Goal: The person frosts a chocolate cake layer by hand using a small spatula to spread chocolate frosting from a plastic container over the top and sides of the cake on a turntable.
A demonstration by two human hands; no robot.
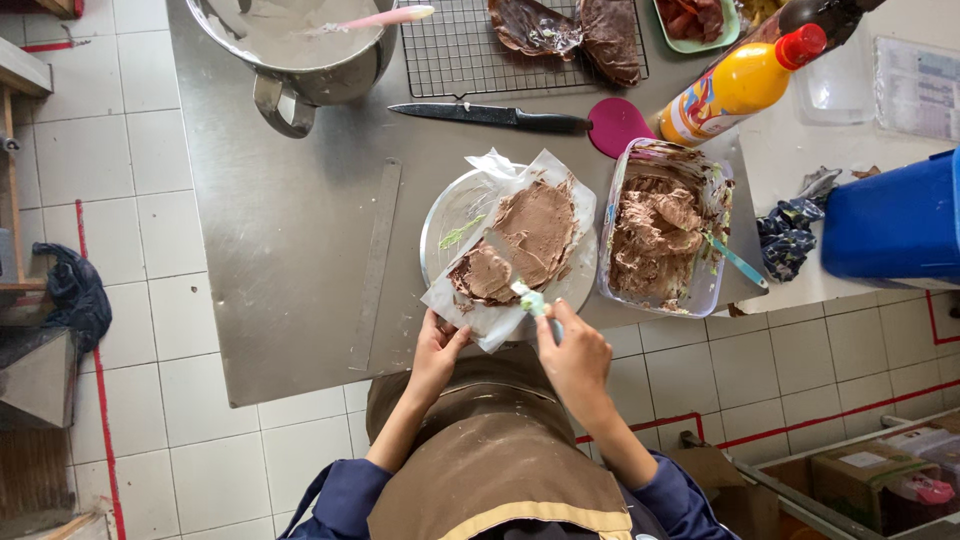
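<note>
Spatula (532,300) in right hand (575,357), frosted cake (522,240)

cake layer (520,240): we see a flat brown slab, chocolate cream spread over most of its top, lying slantwise on the paper.
paper (490,322): white parchment sheet, crumpled at the far end, smeared, hanging over the plate's near rim.
plate (450,215): round, silvery, on the steel table near its front edge; green smear on the bare part.
spatula (530,300): small, pale green blade, cream-coated, tip resting on the layer's near end; we can't see the handle.
</note>
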